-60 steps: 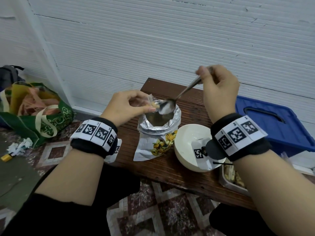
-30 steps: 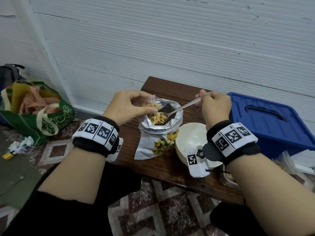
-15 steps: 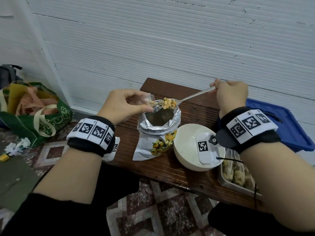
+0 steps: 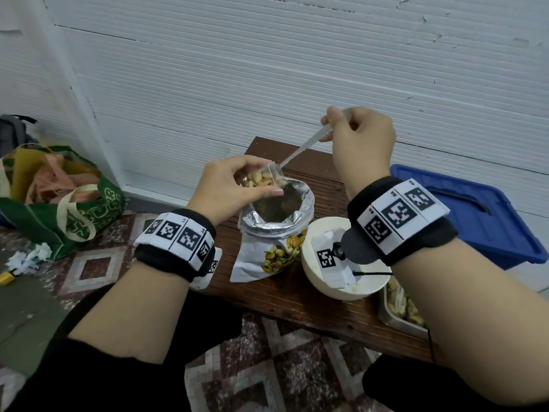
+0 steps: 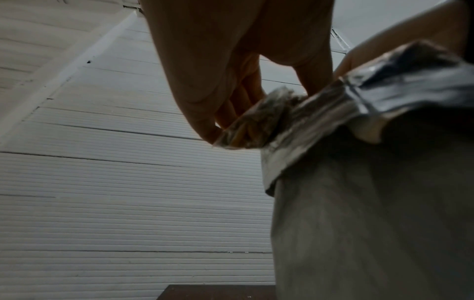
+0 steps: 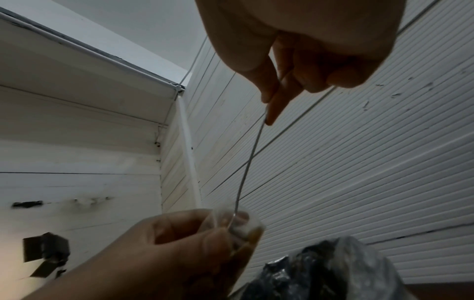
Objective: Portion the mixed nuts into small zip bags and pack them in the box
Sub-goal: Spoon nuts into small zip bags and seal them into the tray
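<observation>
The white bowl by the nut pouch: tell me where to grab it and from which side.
Grip the white bowl by its near-left rim, coming from above on the person's side. The rim there is bare; the foil nut pouch crowds its left, the right hand and wrist hang over its right part, and a steel tray sits at its near right.

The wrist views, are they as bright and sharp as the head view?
No. The head view is evenly lit and sharp: nuts show clearly in the zip bag held by the left hand. The left wrist view is dim, the foil pouch blurred and glinting. The right wrist view is dim too, with the right hand soft and the spoon only a thin line.
</observation>
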### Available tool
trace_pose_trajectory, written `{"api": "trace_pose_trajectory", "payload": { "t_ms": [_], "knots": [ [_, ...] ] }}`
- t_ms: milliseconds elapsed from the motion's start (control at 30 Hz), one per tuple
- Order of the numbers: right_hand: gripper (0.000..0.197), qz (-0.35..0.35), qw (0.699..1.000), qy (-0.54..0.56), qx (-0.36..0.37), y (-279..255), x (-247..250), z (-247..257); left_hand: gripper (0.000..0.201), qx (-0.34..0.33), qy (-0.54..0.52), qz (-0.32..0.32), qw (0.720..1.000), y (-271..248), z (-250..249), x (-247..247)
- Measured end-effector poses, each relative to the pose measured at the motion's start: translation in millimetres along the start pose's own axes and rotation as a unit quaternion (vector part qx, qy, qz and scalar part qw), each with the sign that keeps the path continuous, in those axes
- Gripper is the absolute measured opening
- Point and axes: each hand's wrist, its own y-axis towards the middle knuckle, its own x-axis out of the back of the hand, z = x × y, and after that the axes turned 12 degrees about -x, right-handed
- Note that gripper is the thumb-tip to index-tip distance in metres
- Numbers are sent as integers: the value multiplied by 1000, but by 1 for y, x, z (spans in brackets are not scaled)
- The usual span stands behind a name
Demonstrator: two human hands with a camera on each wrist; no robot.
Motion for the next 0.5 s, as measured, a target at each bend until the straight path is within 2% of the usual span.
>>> {"api": "trace_pose_trajectory", "payload": {
  "t_ms": [67, 133, 233, 367, 500],
  "knots": [
    [23, 25, 998, 13, 53, -7, -2, 3, 51, 2, -1, -5, 1000, 0, 0, -2],
    [21, 37, 994, 33, 97, -12, -1, 4, 40, 6, -1, -18, 1000, 1, 0, -3],
    [18, 16, 990, 73, 122, -10, 7, 6, 27, 27, -1, -46, 999, 2, 1, 0],
    [18, -63, 986, 110, 108, 0, 22, 5, 21, 47, -27, -78, 995, 4, 3, 6],
    [21, -106, 989, 91, 48, 8, 30, -3, 37, 47, -30, -89, 994, 6, 7, 10]
  ]
}}
